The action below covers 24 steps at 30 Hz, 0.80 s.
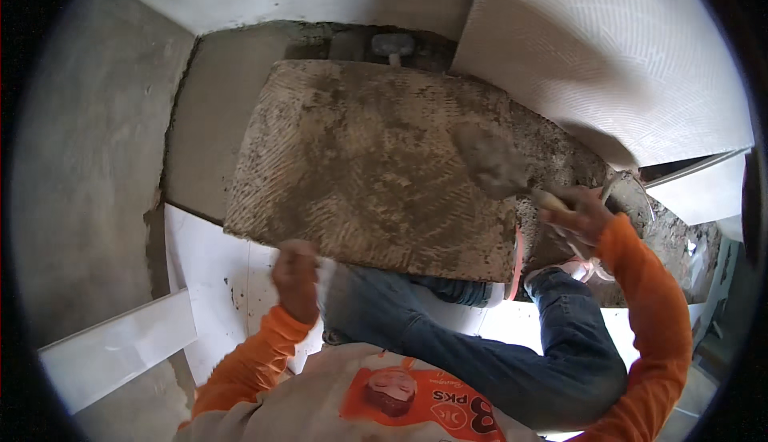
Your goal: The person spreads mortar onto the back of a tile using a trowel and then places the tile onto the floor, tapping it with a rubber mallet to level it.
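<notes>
Head cam: R hand (578, 216) is wrapped round the handle of a pointed trowel (490, 160), its blurry blade over the right part of a big mortar-coated tile (376, 170)! L hand (296, 278) is at the tile's near-left edge, fingers look curled, but w/ the blur can't tell if it grips or just touches. Tile's dead centre, coated face up, btwn the hands, just beyond the jeans (472, 354). To do this spread well, imo: blade low, steady angle, firm pressure, long overlapping strokes, mortar right out to the corners, no bare spots, ridges all one way at even depth; L hand best steadying the edge, clear of the blade. And the look of it: grey-brown, rough, combed lines on the left, darker, damp-looking smears thru the middle, coverage patchy, prob. needs evening out. Mallet (393, 45) sits past the far edge, round bucket (614, 182) just beside R hand, ridged panel (600, 58) leaning upper right
</notes>
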Each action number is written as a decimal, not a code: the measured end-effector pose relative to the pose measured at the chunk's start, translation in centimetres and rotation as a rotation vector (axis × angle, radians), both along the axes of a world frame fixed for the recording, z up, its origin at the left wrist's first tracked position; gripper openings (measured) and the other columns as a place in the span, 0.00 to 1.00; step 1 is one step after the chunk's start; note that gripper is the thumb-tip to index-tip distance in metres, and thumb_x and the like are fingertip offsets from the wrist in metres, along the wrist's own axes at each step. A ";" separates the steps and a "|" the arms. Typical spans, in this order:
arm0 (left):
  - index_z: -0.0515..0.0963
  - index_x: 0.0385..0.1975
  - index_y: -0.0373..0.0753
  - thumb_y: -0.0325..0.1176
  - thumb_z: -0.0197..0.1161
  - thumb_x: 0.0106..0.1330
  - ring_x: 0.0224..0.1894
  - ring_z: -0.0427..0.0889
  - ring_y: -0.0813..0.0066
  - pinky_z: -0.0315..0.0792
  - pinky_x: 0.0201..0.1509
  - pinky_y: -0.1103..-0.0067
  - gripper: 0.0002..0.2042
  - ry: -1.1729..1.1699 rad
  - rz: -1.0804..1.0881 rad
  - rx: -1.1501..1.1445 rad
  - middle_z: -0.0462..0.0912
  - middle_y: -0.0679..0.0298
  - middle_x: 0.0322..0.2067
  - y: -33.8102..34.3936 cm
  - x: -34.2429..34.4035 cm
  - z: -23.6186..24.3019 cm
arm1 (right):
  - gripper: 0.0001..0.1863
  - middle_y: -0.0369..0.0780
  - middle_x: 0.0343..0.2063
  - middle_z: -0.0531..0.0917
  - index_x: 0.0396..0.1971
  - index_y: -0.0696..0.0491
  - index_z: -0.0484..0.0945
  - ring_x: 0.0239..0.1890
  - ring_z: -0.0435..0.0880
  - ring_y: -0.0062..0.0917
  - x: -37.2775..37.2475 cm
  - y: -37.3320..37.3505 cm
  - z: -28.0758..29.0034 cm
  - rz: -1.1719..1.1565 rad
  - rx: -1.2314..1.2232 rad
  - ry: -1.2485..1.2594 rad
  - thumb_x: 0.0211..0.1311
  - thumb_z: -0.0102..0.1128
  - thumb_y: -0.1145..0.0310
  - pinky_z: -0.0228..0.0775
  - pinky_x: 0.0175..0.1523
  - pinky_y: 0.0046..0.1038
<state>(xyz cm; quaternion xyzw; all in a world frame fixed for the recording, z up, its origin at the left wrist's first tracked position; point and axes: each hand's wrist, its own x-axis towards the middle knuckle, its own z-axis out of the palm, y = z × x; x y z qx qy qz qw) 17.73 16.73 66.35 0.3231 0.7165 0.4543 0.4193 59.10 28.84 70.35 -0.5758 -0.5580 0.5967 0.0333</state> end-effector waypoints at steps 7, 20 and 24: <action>0.68 0.33 0.37 0.46 0.46 0.66 0.16 0.62 0.81 0.58 0.18 0.82 0.16 0.041 0.883 0.191 0.68 0.68 0.19 -0.9 -14.4 -9.4 | 0.19 0.45 0.26 0.80 0.43 0.54 0.74 0.25 0.80 0.36 -15.8 0.7 -5.4 0.477 0.622 -0.415 0.58 0.55 0.56 0.73 0.33 0.36; 0.71 0.33 0.37 0.50 0.39 0.69 0.18 0.71 0.74 0.63 0.22 0.80 0.22 -0.092 0.514 0.218 0.76 0.61 0.22 -2.4 -12.5 -16.2 | 0.29 0.59 0.41 0.76 0.53 0.60 0.66 0.46 0.76 0.48 -18.7 0.4 -5.0 0.155 0.315 -0.490 0.62 0.46 0.51 0.68 0.49 0.43; 0.71 0.32 0.37 0.38 0.42 0.69 0.26 0.75 0.56 0.69 0.31 0.67 0.13 0.601 -0.033 0.166 0.76 0.55 0.24 -4.8 -12.3 -17.7 | 0.31 0.59 0.42 0.76 0.55 0.60 0.64 0.48 0.75 0.48 -21.7 0.9 -8.6 0.185 0.344 -0.454 0.62 0.46 0.50 0.66 0.53 0.41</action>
